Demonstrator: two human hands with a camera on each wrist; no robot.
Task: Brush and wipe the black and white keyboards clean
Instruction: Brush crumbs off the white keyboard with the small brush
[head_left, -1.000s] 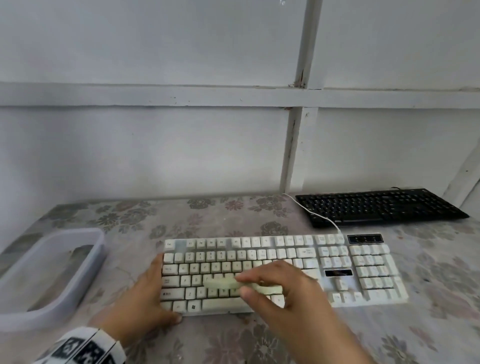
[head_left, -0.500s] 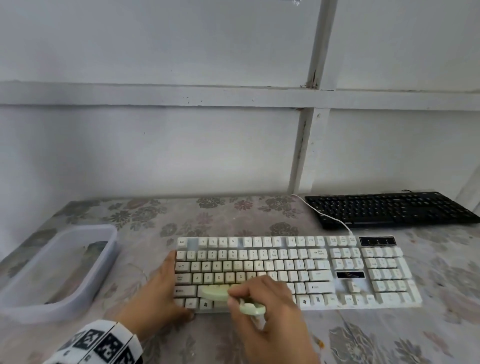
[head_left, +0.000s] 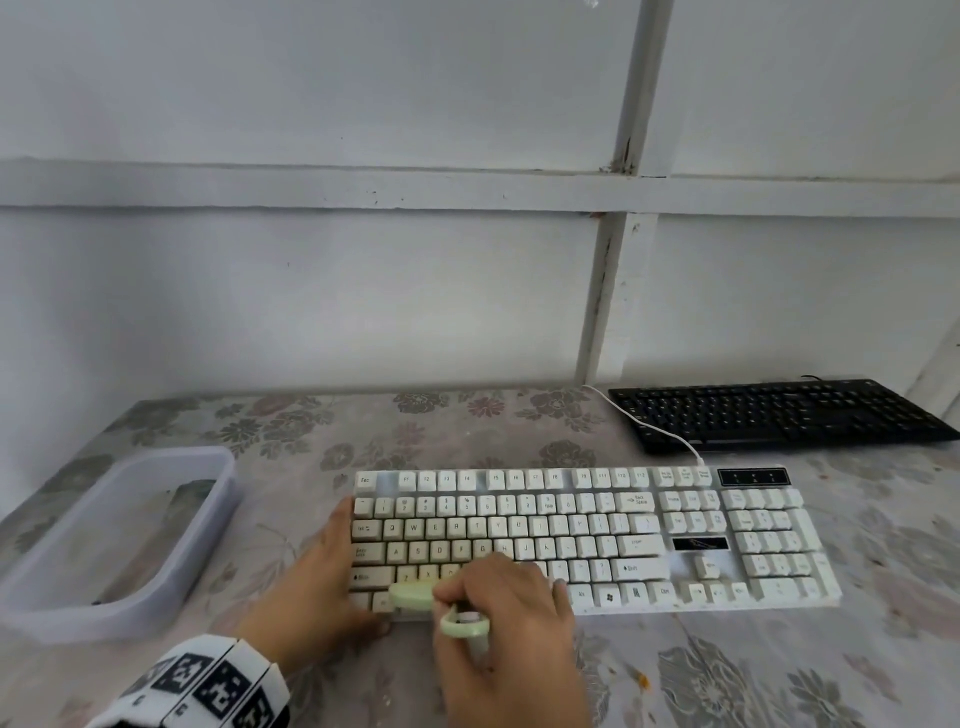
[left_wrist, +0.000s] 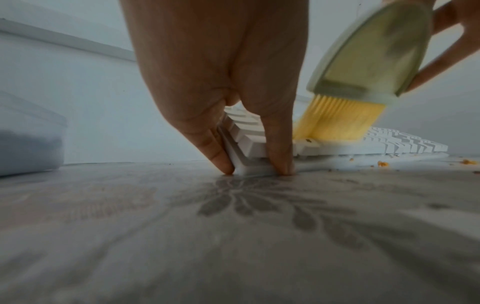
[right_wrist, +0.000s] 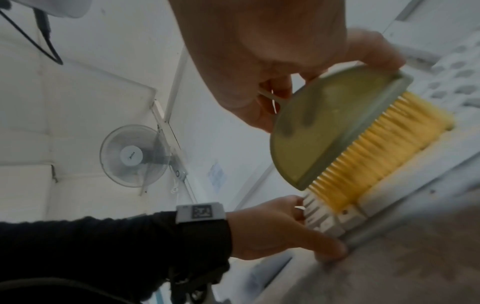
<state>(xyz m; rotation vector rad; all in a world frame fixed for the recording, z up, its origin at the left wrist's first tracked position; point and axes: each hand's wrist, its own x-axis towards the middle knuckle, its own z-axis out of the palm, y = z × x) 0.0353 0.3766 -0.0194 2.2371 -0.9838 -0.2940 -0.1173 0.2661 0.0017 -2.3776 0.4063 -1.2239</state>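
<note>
The white keyboard (head_left: 597, 530) lies in front of me on the flowered table. My left hand (head_left: 332, 587) braces its near left corner, fingers straight along the left edge and thumb at the front edge (left_wrist: 254, 164). My right hand (head_left: 457, 587) grips a pale green brush (head_left: 413, 596) with yellow bristles (left_wrist: 337, 119). The bristles rest on the bottom key row near the left end, blurred by motion (right_wrist: 363, 156). The black keyboard (head_left: 779, 415) lies untouched at the back right by the wall.
A translucent plastic tub (head_left: 218, 499) stands at the left of the table. Orange crumbs (left_wrist: 383, 164) lie on the cloth along the white keyboard's front edge. The white cable (head_left: 654, 431) runs from the white keyboard past the black one.
My right hand has swept the brush leftward and down to the bottom row's left end. My left hand has stayed at the corner.
</note>
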